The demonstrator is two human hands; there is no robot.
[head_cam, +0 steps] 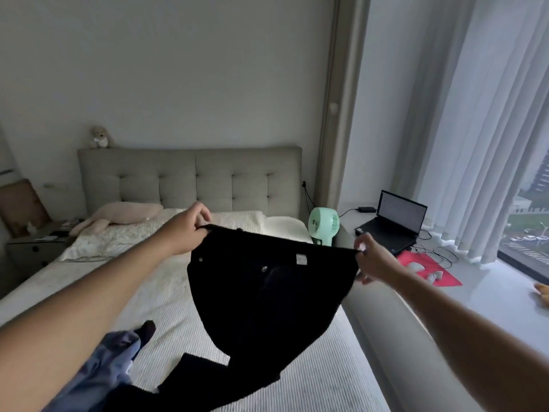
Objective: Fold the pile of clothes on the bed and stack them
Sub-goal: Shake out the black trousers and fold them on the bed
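both hands are holding the black trousers (pixel 267 298) up over the bed (pixel 184 295), left hand (pixel 190 230) and right hand (pixel 371 260) pinching the waistband corners with fingers clamped on cloth. probably the spreading step; next, laying them flat beside the blue pile (pixel 104 370).

Green fan (pixel 323 225) stood beside the headboard (pixel 190 176); open laptop (pixel 392 221) and red mat (pixel 427 269) placed on the window ledge; plush toy (pixel 99 137) seated atop the headboard.
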